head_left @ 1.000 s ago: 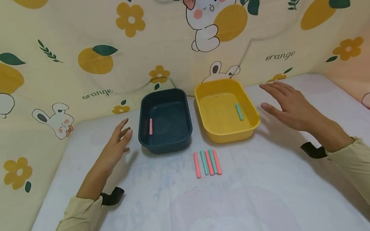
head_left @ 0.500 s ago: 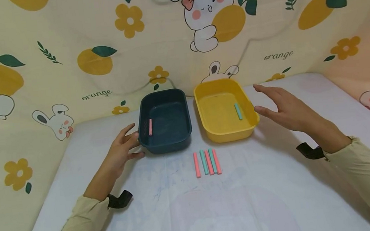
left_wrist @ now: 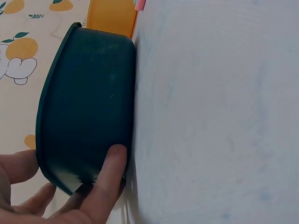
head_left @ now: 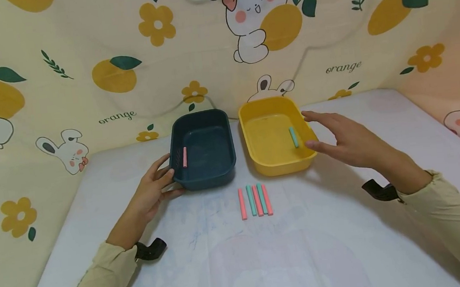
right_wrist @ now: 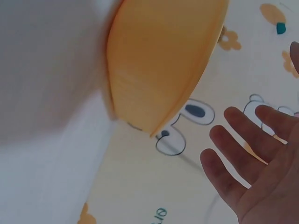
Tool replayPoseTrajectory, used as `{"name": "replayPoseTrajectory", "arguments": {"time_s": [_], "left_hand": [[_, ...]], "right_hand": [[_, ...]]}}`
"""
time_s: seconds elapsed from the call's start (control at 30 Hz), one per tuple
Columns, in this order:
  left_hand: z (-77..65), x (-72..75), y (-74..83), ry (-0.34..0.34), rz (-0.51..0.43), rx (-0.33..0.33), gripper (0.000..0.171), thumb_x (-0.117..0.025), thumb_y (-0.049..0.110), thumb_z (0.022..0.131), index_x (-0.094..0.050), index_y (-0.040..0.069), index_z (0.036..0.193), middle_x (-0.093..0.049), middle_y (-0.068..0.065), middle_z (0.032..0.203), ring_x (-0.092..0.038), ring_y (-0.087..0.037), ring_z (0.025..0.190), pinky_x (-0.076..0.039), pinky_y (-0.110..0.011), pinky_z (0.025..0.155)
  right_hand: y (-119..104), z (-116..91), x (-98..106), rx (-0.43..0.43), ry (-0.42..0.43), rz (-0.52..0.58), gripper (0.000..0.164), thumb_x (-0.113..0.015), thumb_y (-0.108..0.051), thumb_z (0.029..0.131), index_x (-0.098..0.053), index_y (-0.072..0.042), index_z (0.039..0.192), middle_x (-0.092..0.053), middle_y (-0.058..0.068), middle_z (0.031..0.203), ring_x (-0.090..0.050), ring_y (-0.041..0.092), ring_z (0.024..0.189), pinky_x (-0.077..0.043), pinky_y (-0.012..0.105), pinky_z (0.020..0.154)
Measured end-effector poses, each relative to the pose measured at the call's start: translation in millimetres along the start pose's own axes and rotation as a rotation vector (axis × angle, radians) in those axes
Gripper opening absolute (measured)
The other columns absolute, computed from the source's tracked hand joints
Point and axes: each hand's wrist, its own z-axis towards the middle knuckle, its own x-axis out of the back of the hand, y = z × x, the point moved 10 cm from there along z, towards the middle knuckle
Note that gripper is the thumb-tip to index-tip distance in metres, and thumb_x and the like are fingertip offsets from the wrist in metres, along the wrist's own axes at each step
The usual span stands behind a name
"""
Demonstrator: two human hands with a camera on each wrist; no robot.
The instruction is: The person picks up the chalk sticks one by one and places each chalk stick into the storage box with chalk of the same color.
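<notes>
My left hand (head_left: 151,192) touches the left side of a dark teal plastic tub (head_left: 210,152), fingers spread. In the left wrist view, its fingertips (left_wrist: 114,156) lie against the tub's outer wall. Inside that tub lies one pink chalk stick (head_left: 184,157). To its right stands a yellow tub (head_left: 269,139) holding one teal chalk stick (head_left: 293,137). My right hand (head_left: 348,143) hovers at the yellow tub's right rim with extended fingers and nothing held; the right wrist view shows it apart from the tub wall. In front of the tubs, several pink and teal chalk sticks (head_left: 242,203) form a row.
A white cloth (head_left: 225,264) covers the table. Behind the tubs rises a cream curtain (head_left: 187,41) printed with oranges, flowers and rabbits. Black camera mounts (head_left: 152,249) sit at both wrists.
My left hand has moved right and come to touch the dark teal tub. My right hand has moved left to the yellow tub's rim. The chalk sticks stay in place.
</notes>
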Motion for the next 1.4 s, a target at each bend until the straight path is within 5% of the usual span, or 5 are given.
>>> {"name": "replayPoseTrajectory", "arguments": {"time_s": [0.3, 0.73, 1.0, 1.17, 1.4], "left_hand": [[-0.8, -2.0, 2.5, -0.029, -0.010, 0.001, 0.059, -0.046, 0.016, 0.106, -0.022, 0.029, 0.159, -0.026, -0.016, 0.162, -0.053, -0.022, 0.123, -0.059, -0.039, 0.093], [-0.2, -2.0, -1.2, -0.111, 0.016, -0.009, 0.064, -0.047, 0.018, 0.105, -0.016, 0.031, 0.160, -0.010, -0.011, 0.167, -0.036, -0.034, 0.141, -0.045, -0.052, 0.108], [1.2, -2.6, -0.9, -0.136, 0.070, -0.032, 0.064, -0.044, 0.017, 0.106, -0.013, 0.030, 0.160, -0.006, -0.012, 0.168, -0.033, -0.038, 0.145, -0.043, -0.053, 0.108], [1.7, -3.2, -0.8, -0.145, 0.102, -0.035, 0.064, -0.043, 0.016, 0.106, -0.013, 0.032, 0.160, -0.004, -0.012, 0.168, -0.033, -0.039, 0.145, -0.043, -0.053, 0.109], [2.7, -4.3, -0.4, -0.138, 0.148, -0.031, 0.063, -0.043, 0.018, 0.107, -0.013, 0.033, 0.160, -0.005, -0.012, 0.168, -0.030, -0.038, 0.147, -0.042, -0.053, 0.110]], "right_hand": [[-23, -4, -9, 0.029, -0.037, 0.014, 0.070, -0.064, -0.049, 0.094, -0.034, -0.030, 0.155, -0.040, 0.004, 0.157, -0.042, 0.028, 0.138, -0.050, 0.053, 0.095], [-67, -15, -37, 0.146, -0.120, 0.039, 0.071, -0.063, -0.061, 0.089, -0.038, -0.037, 0.151, -0.046, -0.004, 0.152, -0.043, 0.026, 0.140, -0.046, 0.057, 0.106], [-93, -23, -61, 0.253, -0.173, 0.009, 0.071, -0.064, -0.066, 0.085, -0.047, -0.034, 0.147, -0.052, -0.009, 0.145, -0.050, 0.018, 0.135, -0.049, 0.046, 0.108], [-99, -27, -74, 0.290, -0.206, -0.029, 0.069, -0.060, -0.069, 0.086, -0.052, -0.031, 0.143, -0.054, -0.009, 0.144, -0.052, 0.017, 0.132, -0.049, 0.045, 0.107], [-94, -27, -91, 0.247, -0.272, -0.108, 0.067, -0.073, -0.058, 0.083, -0.057, -0.026, 0.140, -0.057, -0.007, 0.141, -0.054, 0.017, 0.127, -0.052, 0.043, 0.102]]}}
